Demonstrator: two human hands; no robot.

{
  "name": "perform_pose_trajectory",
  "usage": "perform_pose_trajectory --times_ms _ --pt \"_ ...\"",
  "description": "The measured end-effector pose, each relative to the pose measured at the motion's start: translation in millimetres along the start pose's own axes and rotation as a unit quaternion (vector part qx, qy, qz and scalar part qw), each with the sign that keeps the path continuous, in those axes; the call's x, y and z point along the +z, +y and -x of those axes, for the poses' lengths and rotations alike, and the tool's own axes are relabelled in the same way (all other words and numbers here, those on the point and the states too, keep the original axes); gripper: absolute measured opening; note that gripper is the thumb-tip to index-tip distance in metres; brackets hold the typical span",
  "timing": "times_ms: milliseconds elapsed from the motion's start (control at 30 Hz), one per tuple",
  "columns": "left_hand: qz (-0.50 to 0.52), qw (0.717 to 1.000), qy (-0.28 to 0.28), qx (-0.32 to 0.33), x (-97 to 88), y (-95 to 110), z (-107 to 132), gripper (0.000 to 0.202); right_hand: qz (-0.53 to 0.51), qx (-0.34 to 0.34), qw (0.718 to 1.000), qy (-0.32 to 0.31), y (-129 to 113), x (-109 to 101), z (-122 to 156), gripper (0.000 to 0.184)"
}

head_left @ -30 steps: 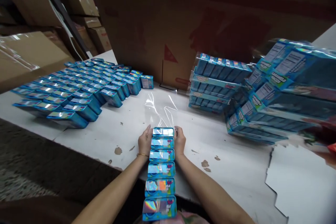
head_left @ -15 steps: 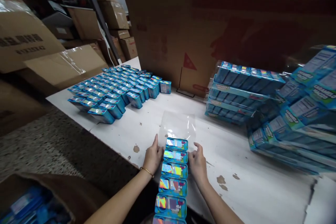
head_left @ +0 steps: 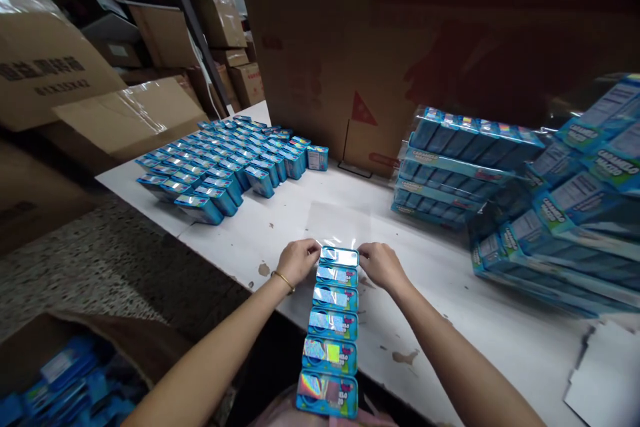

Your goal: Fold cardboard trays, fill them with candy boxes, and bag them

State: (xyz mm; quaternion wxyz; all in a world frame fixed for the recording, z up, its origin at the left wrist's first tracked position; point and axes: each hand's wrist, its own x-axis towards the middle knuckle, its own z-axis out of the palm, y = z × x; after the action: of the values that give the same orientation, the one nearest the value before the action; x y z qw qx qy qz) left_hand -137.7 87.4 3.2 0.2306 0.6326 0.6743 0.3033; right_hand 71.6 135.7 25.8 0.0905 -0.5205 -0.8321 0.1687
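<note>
A row of several blue tins (head_left: 334, 323) with shiny labels runs from the table's front edge toward me, inside or under clear film. Beyond its far end a flap of clear plastic film (head_left: 340, 219) lies over the white table. My left hand (head_left: 299, 261), with a bangle at the wrist, is closed at the far left corner of the row and pinches the film's edge. Opposite it, my right hand (head_left: 384, 267) pinches the film at the far right corner. The fingertips are partly hidden, and both hands are close against the farthest tin.
Many upright blue tins (head_left: 225, 160) stand grouped on the white table (head_left: 300, 213) at the left. Wrapped packs of tins (head_left: 450, 167) are stacked at the right, beside a further pile (head_left: 575, 213). A large carton (head_left: 310, 60) rises behind. An open box of tins (head_left: 65, 373) is lower left.
Both hands have moved forward to the far end of the row and closed from open fingers onto the film. The tin row has shifted slightly away from me.
</note>
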Motion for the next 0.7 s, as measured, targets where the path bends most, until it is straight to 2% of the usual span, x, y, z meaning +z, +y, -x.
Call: perform_pose_trajectory --times_ms 133,200,300,367,467,567,633,700 --pt "0.019 0.998 -0.051 -0.035 -10.4 2.0 -11.0 0.011 0.027 0.021 0.998 -0.044 -8.3 -12.7 -1.5 0.023" --pt "0.001 0.998 -0.057 -0.025 -16.0 7.2 -11.1 0.011 0.026 0.026 0.999 -0.038 -13.4 -14.2 4.7 0.026" --pt "-0.016 0.998 -0.055 -0.015 -21.9 15.7 -6.3 0.009 0.030 0.037 0.999 0.003 -18.6 -10.9 16.6 0.028" --pt "-0.015 0.999 -0.046 -0.002 -22.6 18.4 -3.8 0.007 -0.003 0.035 0.999 0.031 -17.6 -7.1 20.0 0.028" --pt "0.005 0.999 -0.039 0.022 -19.2 15.9 -8.4 0.006 -0.086 0.039 0.995 0.038 -9.9 -4.6 12.5 0.025" --pt "0.085 0.992 -0.092 -0.019 -17.2 11.1 -22.4 0.007 -0.115 0.042 0.992 -0.005 -3.9 -7.5 -2.3 0.023" --pt "0.110 0.984 -0.132 -0.039 -20.2 11.4 -30.9 0.008 -0.090 0.030 0.995 -0.014 -5.1 -9.8 -7.8 0.024" --pt "0.053 0.990 -0.130 -0.010 -26.1 15.2 -33.4 0.009 -0.021 0.010 1.000 0.019 -9.2 -9.6 -6.5 0.023"
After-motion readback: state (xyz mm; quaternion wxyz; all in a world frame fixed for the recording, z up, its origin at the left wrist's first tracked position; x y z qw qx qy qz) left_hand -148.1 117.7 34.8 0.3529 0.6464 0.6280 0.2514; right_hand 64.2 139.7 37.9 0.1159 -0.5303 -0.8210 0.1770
